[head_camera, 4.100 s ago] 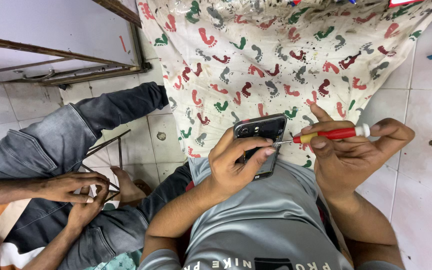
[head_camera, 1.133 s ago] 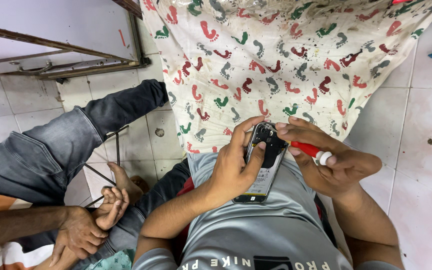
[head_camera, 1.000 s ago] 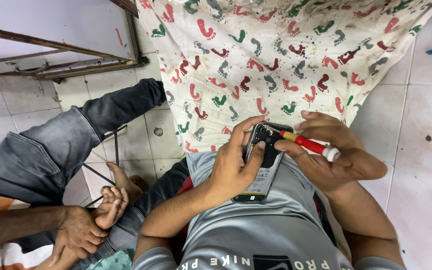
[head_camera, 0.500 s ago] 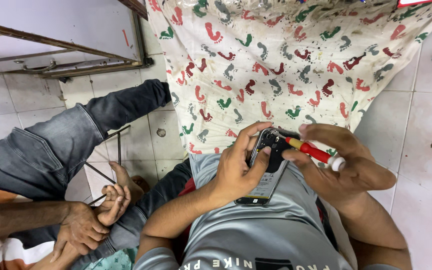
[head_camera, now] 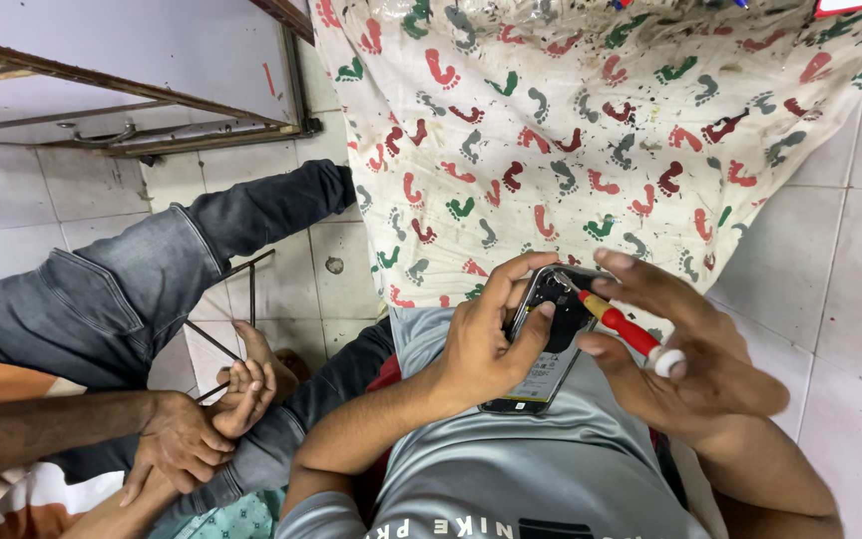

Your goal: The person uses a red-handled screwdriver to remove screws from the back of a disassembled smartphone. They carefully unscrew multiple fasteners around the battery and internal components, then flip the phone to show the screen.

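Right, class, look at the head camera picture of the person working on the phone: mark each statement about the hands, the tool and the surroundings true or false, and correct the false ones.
1. The left hand holds the opened phone. True.
2. The right hand holds a blue hammer. False: it holds a red-handled screwdriver with a white end cap.
3. The screwdriver tip points into the upper part of the phone. True.
4. The phone lies flat on the tiled floor. False: it is held up over the person's lap.
5. A cloth printed with coloured footprints lies beyond the hands. True.
6. The other person's hands grip the phone too. False: they are clasped together, apart, at lower left.
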